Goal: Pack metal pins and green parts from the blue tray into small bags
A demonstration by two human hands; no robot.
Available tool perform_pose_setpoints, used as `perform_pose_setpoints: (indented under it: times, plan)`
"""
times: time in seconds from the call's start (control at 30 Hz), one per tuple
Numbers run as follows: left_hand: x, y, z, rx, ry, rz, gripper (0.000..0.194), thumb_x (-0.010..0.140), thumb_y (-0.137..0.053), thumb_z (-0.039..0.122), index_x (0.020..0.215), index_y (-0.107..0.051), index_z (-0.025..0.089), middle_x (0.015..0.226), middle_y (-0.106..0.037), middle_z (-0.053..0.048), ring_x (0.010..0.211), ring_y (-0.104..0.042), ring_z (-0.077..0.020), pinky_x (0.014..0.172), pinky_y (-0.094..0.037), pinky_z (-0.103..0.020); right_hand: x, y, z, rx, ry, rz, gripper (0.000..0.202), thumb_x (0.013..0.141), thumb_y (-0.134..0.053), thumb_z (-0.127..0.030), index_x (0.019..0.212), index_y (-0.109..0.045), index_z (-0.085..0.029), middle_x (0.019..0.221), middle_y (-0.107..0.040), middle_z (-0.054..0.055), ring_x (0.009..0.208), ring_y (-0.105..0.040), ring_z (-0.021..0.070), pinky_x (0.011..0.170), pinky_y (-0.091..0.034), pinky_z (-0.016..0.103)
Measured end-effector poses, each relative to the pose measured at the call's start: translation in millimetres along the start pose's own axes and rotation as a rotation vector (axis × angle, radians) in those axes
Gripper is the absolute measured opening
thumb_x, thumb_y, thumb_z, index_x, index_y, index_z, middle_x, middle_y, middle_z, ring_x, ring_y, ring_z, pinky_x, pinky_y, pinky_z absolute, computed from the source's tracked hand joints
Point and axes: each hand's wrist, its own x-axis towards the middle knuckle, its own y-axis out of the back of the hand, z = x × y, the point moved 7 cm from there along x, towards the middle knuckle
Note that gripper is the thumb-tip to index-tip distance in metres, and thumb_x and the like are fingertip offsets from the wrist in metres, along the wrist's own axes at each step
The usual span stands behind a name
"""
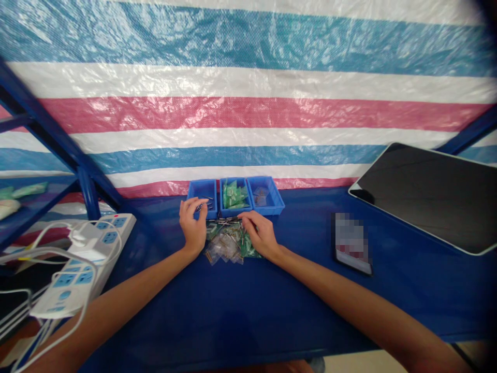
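Note:
My left hand (193, 225) is over the front of the left blue bin (193, 187), its fingers curled toward the thumb. Thin metal rods (199, 207) show between thumb and fingers; others lie in the bin. My right hand (261, 232) rests at the right side of a pile, thumb and forefinger pinched at the end of some thin metal rods (227, 221). Below the rods, the pile holds small clear bags (225, 247) with metal pieces and green packets (250, 250). Part of the pile is hidden under my right hand.
A middle blue bin (234, 211) holds green packets; a right blue bin (276, 199) holds small clear bags. To the right lie a phone (351, 241) and a dark-screened tablet (430, 197). A power strip (77, 274) with white cables stands left. Striped sheeting (248, 114) hangs behind.

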Motion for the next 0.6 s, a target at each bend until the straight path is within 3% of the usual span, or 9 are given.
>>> perform_pose_setpoints:
  times: [0.1, 0.23, 0.33, 0.6]
  plan:
    - [-2, 0.4, 10, -0.002, -0.059, -0.023, 0.012, 0.086, -0.056, 0.026, 0.085, -0.066, 0.021, 0.095, -0.063, -0.003, 0.101, -0.058, -0.0184, 0.11, -0.028, -0.044, 0, 0, 0, -0.012, -0.003, 0.004, 0.023, 0.094, -0.041, -0.025, 0.1, -0.063, -0.019, 0.084, -0.065, 0.005, 0.075, -0.06, 0.0161, 0.073, -0.047, 0.029]
    - [-5, -8.0, 19, -0.042, -0.085, -0.165, 0.011, 0.086, -0.053, 0.021, 0.087, -0.065, 0.02, 0.093, -0.062, -0.003, 0.095, -0.058, -0.0172, 0.093, -0.043, -0.034, 0, 0, 5, -0.102, -0.03, 0.027, 0.018, 0.091, -0.047, -0.023, 0.094, -0.064, -0.019, 0.079, -0.063, 0.003, 0.065, -0.055, 0.0141, 0.065, -0.044, 0.028]
    - [-5, -11.3, 21, -0.062, -0.08, -0.21, 0.012, 0.085, -0.052, 0.019, 0.089, -0.064, 0.019, 0.093, -0.061, -0.004, 0.094, -0.058, -0.0176, 0.086, -0.046, -0.031, 0, -3, 9, -0.192, -0.047, 0.005, 0.013, 0.086, -0.052, -0.019, 0.086, -0.065, -0.02, 0.074, -0.06, 0.001, 0.061, -0.053, 0.0135, 0.061, -0.042, 0.027]
    - [-5, -15.2, 23, -0.089, -0.09, -0.271, 0.013, 0.085, -0.051, 0.018, 0.092, -0.062, 0.019, 0.097, -0.06, -0.005, 0.094, -0.058, -0.0175, 0.085, -0.046, -0.031, -2, -17, 9, -0.439, -0.027, -0.129, 0.003, 0.073, -0.064, -0.019, 0.075, -0.062, -0.021, 0.076, -0.06, 0.003, 0.074, -0.055, 0.0173, 0.064, -0.041, 0.027]
